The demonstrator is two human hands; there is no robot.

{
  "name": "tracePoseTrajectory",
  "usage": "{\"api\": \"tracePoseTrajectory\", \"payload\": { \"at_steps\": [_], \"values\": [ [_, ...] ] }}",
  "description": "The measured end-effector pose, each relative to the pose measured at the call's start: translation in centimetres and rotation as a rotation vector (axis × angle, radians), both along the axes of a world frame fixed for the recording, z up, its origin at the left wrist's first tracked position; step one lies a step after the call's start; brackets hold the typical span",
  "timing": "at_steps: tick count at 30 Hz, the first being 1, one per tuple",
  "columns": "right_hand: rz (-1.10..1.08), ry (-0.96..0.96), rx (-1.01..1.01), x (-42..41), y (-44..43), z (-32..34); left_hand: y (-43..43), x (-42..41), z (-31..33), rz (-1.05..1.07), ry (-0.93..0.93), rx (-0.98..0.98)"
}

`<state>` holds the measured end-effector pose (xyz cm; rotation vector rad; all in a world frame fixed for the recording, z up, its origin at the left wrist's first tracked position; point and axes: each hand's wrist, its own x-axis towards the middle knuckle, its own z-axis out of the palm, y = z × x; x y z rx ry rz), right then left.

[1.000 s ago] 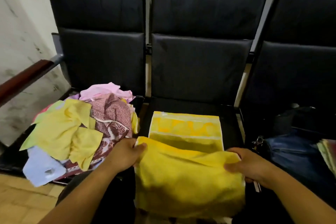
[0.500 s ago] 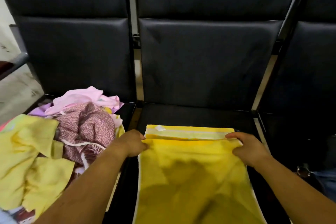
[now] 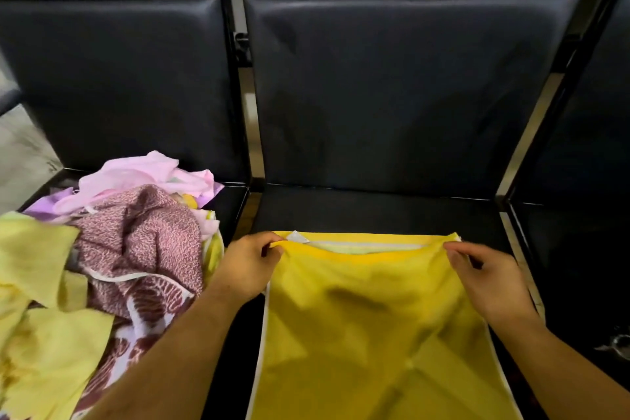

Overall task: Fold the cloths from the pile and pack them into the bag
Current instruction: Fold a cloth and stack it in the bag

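Note:
A yellow cloth (image 3: 368, 310) with white edging lies folded over on the middle black seat. My left hand (image 3: 247, 264) pinches its far left corner. My right hand (image 3: 487, 278) pinches the far right corner. The top layer's far edge sits just short of the layer below, where a white strip and a small white tag show. On the left seat lies the pile of cloths (image 3: 112, 249): pale yellow, maroon patterned, pink and lilac pieces, all crumpled. No bag can be made out in this view.
Three black padded chairs stand in a row; the middle seat (image 3: 375, 211) is bare beyond the cloth. A metal frame bar (image 3: 521, 153) separates the middle and right chairs. A small metal object (image 3: 617, 344) shows at the right edge.
Both hands carried the cloth's near edge away from me and laid it over the far edge, folding the cloth in half. The view moved closer and lower.

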<state>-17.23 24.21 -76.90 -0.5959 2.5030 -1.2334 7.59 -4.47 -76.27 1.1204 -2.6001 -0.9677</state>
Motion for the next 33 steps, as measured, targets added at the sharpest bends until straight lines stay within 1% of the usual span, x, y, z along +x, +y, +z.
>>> {"api": "tracePoseTrajectory", "payload": {
  "at_steps": [3,8,13,15,19,21,26,29,31,33],
  "values": [
    [-0.021,0.008,0.01,-0.4,0.0,-0.7,-0.1,-0.4,-0.6,0.089,0.017,-0.055],
    [-0.02,0.074,0.055,-0.5,-0.3,-1.5,-0.3,-0.6,-1.6,0.204,-0.023,-0.099],
    [0.011,0.2,0.177,-0.4,-1.1,-2.5,0.0,-0.9,-2.1,0.254,-0.067,-0.077],
    [0.001,0.215,0.198,-0.3,-1.3,-2.5,0.1,-0.9,-2.0,0.241,-0.075,-0.061],
    [-0.095,0.139,0.162,-0.4,-1.4,-1.9,0.0,-1.0,-1.9,0.204,-0.114,-0.07],
    [-0.133,0.077,0.183,-0.4,-1.5,-1.6,0.0,-1.1,-1.7,0.211,-0.104,-0.06],
    [-0.105,0.035,0.351,-0.8,-1.8,-1.6,-0.3,-1.2,-1.0,0.249,0.019,-0.038],
    [-0.089,0.054,0.42,-0.7,-1.9,-1.4,-0.6,-1.1,-0.3,0.256,0.039,-0.039],
    [-0.091,0.04,0.408,-0.6,-1.9,-1.0,-1.0,-0.9,0.1,0.243,0.056,0.002],
    [-0.105,0.001,0.353,-0.8,-1.6,-0.5,-1.2,-0.8,0.6,0.229,0.091,0.053]
  ]
}}
